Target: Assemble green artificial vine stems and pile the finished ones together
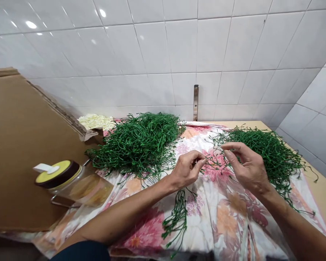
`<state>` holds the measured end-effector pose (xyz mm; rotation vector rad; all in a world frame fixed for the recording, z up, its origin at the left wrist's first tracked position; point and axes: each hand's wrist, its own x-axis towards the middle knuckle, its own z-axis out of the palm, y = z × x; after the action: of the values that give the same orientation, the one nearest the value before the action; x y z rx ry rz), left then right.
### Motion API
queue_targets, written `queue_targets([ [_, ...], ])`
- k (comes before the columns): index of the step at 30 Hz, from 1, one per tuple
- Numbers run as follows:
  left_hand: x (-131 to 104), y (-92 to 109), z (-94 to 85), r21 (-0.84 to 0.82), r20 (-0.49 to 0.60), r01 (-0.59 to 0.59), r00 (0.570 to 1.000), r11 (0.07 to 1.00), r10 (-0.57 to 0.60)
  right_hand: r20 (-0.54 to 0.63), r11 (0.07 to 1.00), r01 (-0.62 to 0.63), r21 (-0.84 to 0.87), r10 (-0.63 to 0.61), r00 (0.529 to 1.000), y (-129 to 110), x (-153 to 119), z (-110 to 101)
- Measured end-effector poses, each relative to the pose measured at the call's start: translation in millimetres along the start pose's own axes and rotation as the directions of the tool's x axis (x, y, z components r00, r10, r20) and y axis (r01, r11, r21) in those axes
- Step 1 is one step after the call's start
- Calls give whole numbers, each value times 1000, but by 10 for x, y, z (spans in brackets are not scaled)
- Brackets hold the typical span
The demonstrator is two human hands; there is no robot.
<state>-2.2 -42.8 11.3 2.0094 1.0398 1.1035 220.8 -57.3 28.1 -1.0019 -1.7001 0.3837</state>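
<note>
My left hand (188, 166) is closed in a pinch at the middle of the table, with thin green plastic stems (213, 163) showing at its fingertips. Below its wrist a small bunch of the same stems (178, 215) trails toward the front; whether the hand grips all of it is hidden. My right hand (246, 165) is a little to the right, thumb and forefinger brought close together. What lies between those fingertips is too fine to make out. Just behind this hand spreads a pile of green stems (268, 156).
A larger heap of green stems (141, 141) lies at the back left, beside pale yellowish pieces (96, 122). Far left stand a cardboard box (21, 145) and a clear jar (87, 188) with a yellow lid. A floral cloth (225, 217) covers the table before a tiled wall (152, 47).
</note>
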Motion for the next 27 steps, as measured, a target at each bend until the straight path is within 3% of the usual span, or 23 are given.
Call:
queue_targets([
  [4,2,28,25,-101,74,83,994,991,-75,305,989,-113,95,79,949,92,22,18],
  [6,7,41,27,-140,90,100,992,985,-88,391,982,-140,128,80,917,116,27,42],
  [14,27,65,-6,-183,109,99,991,978,-80,498,954,-226,200,99,861,135,41,64],
  [16,21,57,-10,-125,86,50,996,991,-39,514,948,-238,211,100,852,141,43,63],
  [18,8,41,-10,-14,42,-70,997,997,71,530,944,-252,212,106,842,150,43,59],
  [22,-18,-14,-9,190,57,-350,937,917,346,558,940,-276,200,122,821,176,41,34],
  [27,-14,-70,-10,245,109,-408,913,880,393,578,932,-296,210,126,806,177,45,24],
])
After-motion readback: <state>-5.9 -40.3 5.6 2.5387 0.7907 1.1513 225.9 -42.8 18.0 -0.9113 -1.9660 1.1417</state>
